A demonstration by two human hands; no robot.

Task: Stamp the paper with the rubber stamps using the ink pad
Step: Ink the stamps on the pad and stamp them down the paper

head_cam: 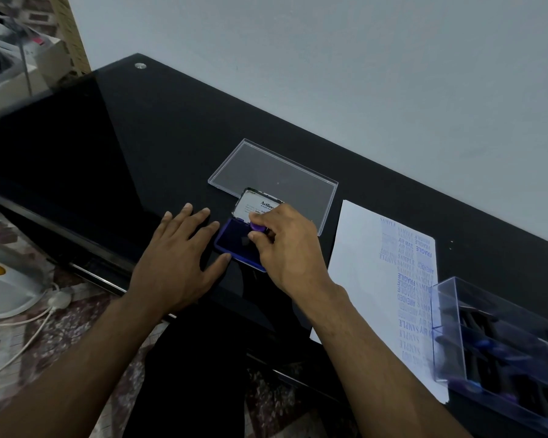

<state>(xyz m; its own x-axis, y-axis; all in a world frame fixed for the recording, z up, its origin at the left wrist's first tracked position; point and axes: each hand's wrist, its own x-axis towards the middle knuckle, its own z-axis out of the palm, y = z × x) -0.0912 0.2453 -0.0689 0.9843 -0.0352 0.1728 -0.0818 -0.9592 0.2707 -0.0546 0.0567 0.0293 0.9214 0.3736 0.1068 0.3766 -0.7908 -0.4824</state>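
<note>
right hand (293, 248) pinches stamp (257, 227) upright on ink pad (239, 243) | left hand (178, 260) flat, fingers spread, beside pad

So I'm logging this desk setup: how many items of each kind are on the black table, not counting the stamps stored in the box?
Purple-handled rubber stamp in the right hand: 1
Open blue ink pad: 1
White printed paper sheet: 1
Flat clear plastic lid: 1
Clear plastic stamp box: 1
Total: 5

Purple-handled stamp (257, 227) over a dark blue ink pad (239, 245); white paper (358, 263) bears blue lettering.
</note>
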